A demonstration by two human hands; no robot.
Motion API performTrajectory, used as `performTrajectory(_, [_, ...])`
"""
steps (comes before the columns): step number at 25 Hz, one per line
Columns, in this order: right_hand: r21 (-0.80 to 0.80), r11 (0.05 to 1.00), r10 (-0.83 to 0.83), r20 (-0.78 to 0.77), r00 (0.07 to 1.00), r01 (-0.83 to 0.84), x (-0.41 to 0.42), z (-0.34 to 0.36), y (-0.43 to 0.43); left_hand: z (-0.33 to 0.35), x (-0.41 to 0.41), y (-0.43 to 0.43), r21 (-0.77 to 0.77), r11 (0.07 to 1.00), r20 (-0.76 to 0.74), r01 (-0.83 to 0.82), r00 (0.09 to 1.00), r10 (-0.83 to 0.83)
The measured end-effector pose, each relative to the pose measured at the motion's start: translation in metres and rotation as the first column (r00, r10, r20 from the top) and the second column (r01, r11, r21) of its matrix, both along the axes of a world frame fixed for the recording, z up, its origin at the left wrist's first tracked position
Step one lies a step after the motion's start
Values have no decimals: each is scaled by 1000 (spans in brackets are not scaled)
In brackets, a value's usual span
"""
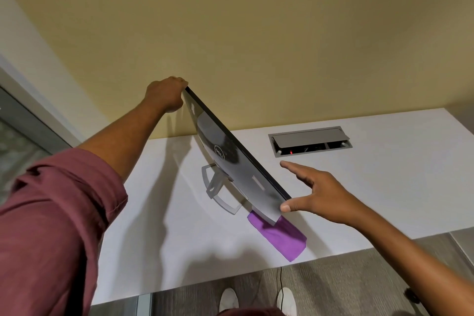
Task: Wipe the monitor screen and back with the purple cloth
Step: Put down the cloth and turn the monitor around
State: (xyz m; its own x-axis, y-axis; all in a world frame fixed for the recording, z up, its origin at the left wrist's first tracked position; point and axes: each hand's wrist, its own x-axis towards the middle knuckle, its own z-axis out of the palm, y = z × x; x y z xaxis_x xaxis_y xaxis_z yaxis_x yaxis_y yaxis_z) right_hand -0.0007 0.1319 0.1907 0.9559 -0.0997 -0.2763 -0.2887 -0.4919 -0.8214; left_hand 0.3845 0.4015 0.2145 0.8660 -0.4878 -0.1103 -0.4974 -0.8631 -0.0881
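There is one monitor (230, 159) on one grey stand (218, 187), one purple cloth (282, 237) and one white desk (384, 187) with one cable box (310, 140) in its top, where one small red light (291, 152) shows. I count two hands, the left hand (165, 95) and the right hand (315, 190). On the floor there are two white shoes (229, 300) and one thin black cable (280, 282).
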Motion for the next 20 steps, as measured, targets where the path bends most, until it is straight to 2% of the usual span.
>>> performTrajectory(7, [-22,999,-48,30,998,49,4,1,-8,-4,2,10,58,998,51,28,998,-31])
performTrajectory(20, [25,979,-203,77,976,202,21,-6,-61,-13,-14,41,65,996,95,-57,994,51])
